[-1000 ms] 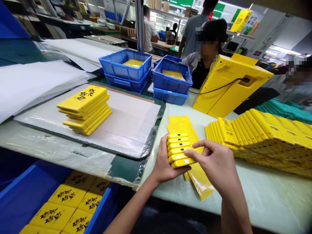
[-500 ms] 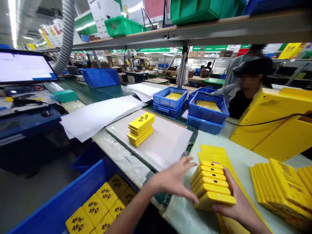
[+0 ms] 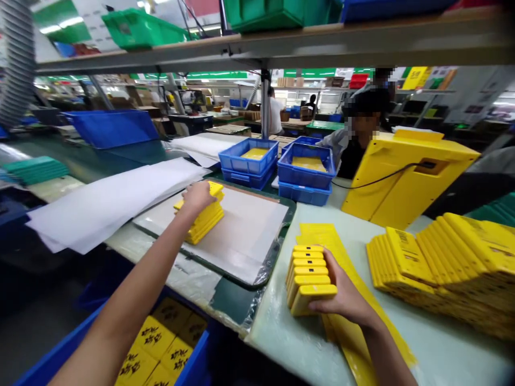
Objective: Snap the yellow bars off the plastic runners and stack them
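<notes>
Now the right hand (image 3: 344, 300) cups a stack of yellow cases (image 3: 308, 281) on the table (image 3: 289, 343), fingers curled round to keep it squared, while the left hand (image 3: 197, 197), its grip hard to judge, lies over a second yellow stack (image 3: 205, 222) on the white board (image 3: 245, 230).

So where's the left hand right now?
In the head view, the left hand is on the yellow block stack on the white board, just right of the loose white paper sheets.

black brush-style chinese characters mark the yellow boxes (image 3: 155, 338) in the blue bin (image 3: 197, 364) below the left grip (image 3: 196, 197); the yellow sign's (image 3: 414, 78) print is too small to read.
</notes>
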The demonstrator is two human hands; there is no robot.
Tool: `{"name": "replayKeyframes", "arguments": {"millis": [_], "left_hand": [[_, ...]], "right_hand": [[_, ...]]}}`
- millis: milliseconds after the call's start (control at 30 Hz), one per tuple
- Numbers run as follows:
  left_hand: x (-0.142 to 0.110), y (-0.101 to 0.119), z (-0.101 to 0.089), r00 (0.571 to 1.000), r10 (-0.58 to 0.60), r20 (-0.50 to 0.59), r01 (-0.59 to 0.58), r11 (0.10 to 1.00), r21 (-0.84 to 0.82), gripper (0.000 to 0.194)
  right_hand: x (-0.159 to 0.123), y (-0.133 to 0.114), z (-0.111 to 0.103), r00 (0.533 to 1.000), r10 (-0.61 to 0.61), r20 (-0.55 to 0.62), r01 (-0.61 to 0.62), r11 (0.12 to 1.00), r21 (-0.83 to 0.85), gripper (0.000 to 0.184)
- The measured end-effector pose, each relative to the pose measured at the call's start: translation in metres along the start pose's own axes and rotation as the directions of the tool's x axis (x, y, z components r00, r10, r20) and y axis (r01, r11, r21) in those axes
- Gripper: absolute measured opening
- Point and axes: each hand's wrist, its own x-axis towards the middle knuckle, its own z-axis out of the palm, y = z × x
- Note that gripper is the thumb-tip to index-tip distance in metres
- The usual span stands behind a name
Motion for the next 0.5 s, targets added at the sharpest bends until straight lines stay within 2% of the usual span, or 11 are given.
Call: {"name": "replayKeyframes", "arguments": {"millis": [67, 133, 200, 267, 333, 433, 500], "left_hand": [[-0.005, 0.008, -0.001, 0.999, -0.013, -0.049, 0.009, 0.998, -0.068, 0.032], [-0.014, 0.019, 0.004, 0.997, 0.043, -0.059, -0.054, 0.977, -0.206, 0.045], [-0.033, 0.034, 0.019, 0.989, 0.148, 0.029, -0.123, 0.904, -0.409, 0.050], [-0.062, 0.048, 0.045, 0.939, 0.278, 0.203, -0.094, 0.773, -0.627, 0.048], [-0.097, 0.061, 0.077, 0.846, 0.405, 0.346, 0.016, 0.630, -0.776, 0.062], [-0.149, 0.080, 0.124, 0.749, 0.514, 0.419, 0.187, 0.442, -0.877, 0.072], [-0.174, 0.090, 0.146, 0.745, 0.540, 0.392, 0.247, 0.323, -0.914, 0.079]], "right_hand": [[0.001, -0.002, 0.000, 1.000, -0.016, 0.021, 0.016, 1.000, 0.008, 0.114], [0.002, -0.003, 0.000, 1.000, -0.021, 0.013, 0.020, 1.000, 0.022, 0.117], [0.003, -0.002, 0.000, 1.000, -0.019, 0.010, 0.019, 0.999, 0.049, 0.124], [0.003, 0.001, 0.001, 1.000, -0.016, 0.002, 0.016, 0.997, 0.072, 0.130], [0.003, 0.004, 0.003, 1.000, -0.015, -0.011, 0.016, 0.997, 0.073, 0.133], [0.002, 0.003, 0.005, 0.999, -0.033, -0.020, 0.034, 0.998, 0.051, 0.135], [0.002, 0.000, 0.005, 0.998, -0.068, -0.017, 0.068, 0.998, 0.015, 0.137]]}}
